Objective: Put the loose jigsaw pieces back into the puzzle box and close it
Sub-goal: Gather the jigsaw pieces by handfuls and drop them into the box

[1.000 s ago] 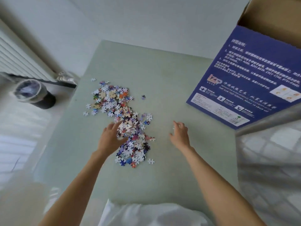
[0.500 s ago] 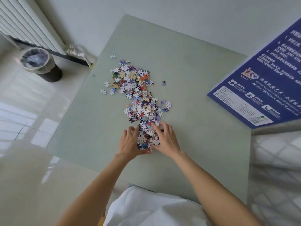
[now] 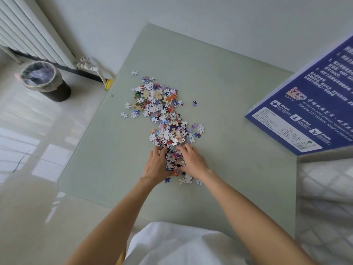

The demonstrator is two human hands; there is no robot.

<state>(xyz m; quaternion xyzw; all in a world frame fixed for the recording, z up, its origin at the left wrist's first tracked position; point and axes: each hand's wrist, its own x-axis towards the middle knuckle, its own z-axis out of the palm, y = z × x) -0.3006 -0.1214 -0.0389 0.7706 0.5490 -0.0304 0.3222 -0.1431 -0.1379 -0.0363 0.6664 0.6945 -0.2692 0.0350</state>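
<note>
A long scatter of loose jigsaw pieces (image 3: pixel 162 111) lies across the pale green glass table (image 3: pixel 229 92). My left hand (image 3: pixel 155 166) and my right hand (image 3: pixel 193 161) cup the near end of the pile from both sides, fingers curled around a bunch of pieces (image 3: pixel 174 159) pressed between them. A few stray pieces (image 3: pixel 186 179) lie just under my wrists. The blue puzzle box (image 3: pixel 309 111) stands tilted at the table's right edge, its printed side facing me; its opening is out of view.
A white radiator (image 3: pixel 28 29) runs along the wall at upper left. A black bin with a plastic liner (image 3: pixel 44 81) stands on the tiled floor. A quilted white surface (image 3: pixel 328 188) lies at the right. White cloth (image 3: pixel 181 245) covers my lap.
My right hand came in from the right to meet the left at the pile's near end. Both hands have since squeezed a bunch of pieces together. The view has shifted.
</note>
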